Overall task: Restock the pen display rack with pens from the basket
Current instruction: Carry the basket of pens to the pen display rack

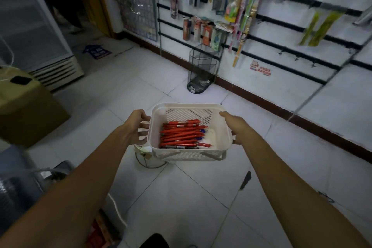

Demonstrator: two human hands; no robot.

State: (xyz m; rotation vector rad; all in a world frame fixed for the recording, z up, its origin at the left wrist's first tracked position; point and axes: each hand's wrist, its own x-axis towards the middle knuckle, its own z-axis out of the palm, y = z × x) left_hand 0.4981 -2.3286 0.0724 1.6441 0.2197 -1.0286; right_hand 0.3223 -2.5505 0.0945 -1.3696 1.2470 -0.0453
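A white plastic basket (189,153) with slotted walls hangs in the air over the tiled floor, held between both hands. Several red pens (181,134) lie in a pile on its bottom, with a few blue-tipped ones among them. My left hand (138,127) grips the basket's left side, fingers curled at the wall. My right hand (231,125) grips the right side, thumb over the rim and fingers hidden behind the wall. The wall display rack (261,18) with black rails carries hanging stationery packs, up and to the right.
A black wire mesh bin (201,68) stands on the floor against the wall ahead. A brown cardboard box (30,110) sits at the left, a glass-door cooler (30,26) behind it. A small white object with a cord (147,155) lies below the basket.
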